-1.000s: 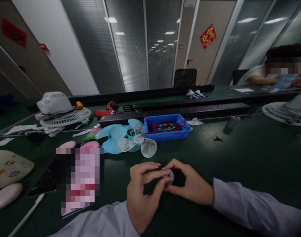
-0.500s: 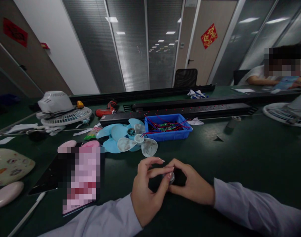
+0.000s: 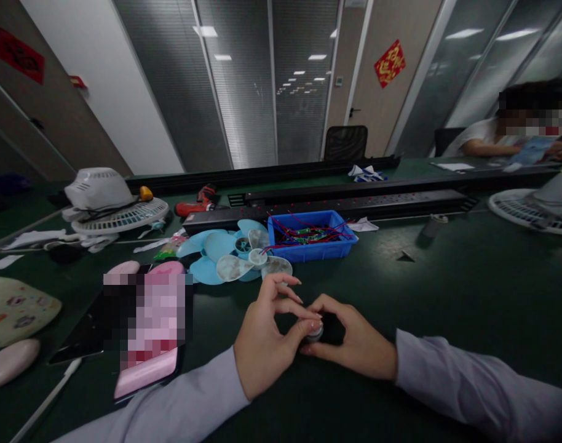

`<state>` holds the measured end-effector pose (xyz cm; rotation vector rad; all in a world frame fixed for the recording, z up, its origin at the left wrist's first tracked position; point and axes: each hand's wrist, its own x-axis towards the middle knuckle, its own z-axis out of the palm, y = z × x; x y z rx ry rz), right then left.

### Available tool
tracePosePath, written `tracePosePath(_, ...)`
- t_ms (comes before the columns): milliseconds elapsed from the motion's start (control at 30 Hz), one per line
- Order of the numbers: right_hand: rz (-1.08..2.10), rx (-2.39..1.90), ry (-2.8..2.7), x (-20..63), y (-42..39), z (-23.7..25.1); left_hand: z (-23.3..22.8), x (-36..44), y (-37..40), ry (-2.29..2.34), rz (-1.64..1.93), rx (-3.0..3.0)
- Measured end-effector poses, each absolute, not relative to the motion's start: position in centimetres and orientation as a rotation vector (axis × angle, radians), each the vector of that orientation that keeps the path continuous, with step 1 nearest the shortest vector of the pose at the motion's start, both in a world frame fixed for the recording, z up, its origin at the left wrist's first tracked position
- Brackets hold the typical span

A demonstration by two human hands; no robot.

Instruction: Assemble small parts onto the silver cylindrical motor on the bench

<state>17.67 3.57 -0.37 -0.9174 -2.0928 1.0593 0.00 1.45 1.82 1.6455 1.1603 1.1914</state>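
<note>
No readable writing anywhere; the red diamond door sign (image 3: 389, 63) is too blurry to make out. The small round silver-and-black part (image 3: 315, 333) is mostly hidden, pinched low over the dark green table (image 3: 470, 289) between both hands: left hand (image 3: 267, 338) grips it with thumb and forefinger, other fingers fanned, and right hand (image 3: 355, 341) cups it from behind. Pale blue fan blades (image 3: 216, 255) and a blue plastic bin (image 3: 311, 237) of wires sit just beyond.

Your left hand (image 3: 262, 338) and right hand (image 3: 355, 344) meet at a small round part (image 3: 315, 333) on the table (image 3: 447, 295). Behind them lie fan blades (image 3: 235, 261), a bin (image 3: 311, 237) to their right (wires inside).
</note>
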Motion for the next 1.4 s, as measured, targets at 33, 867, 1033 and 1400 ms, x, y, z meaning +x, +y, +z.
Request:
tracePosePath(33, 1.058, -0.917, -2.093, 17.7, 3.6, -0.4, 2.1, 0.0, 1.5, 1.180, 1.185, 1.651)
tracePosePath(867, 1.002, -0.863, -2.209, 17.8, 3.9, -0.3, 2.2, -1.0, 1.6, 1.203, 1.141, 1.913)
tracePosePath(1033, 0.991, -0.840, -2.211, 17.7, 3.9, -0.3, 3.7, -1.3, 1.6, 1.192, 0.999, 1.964)
tracePosePath(1400, 0.991, -0.895, -2.189, 17.6, 3.8, -0.1, 2.1, -0.9, 1.6, 1.328, 1.177, 2.036)
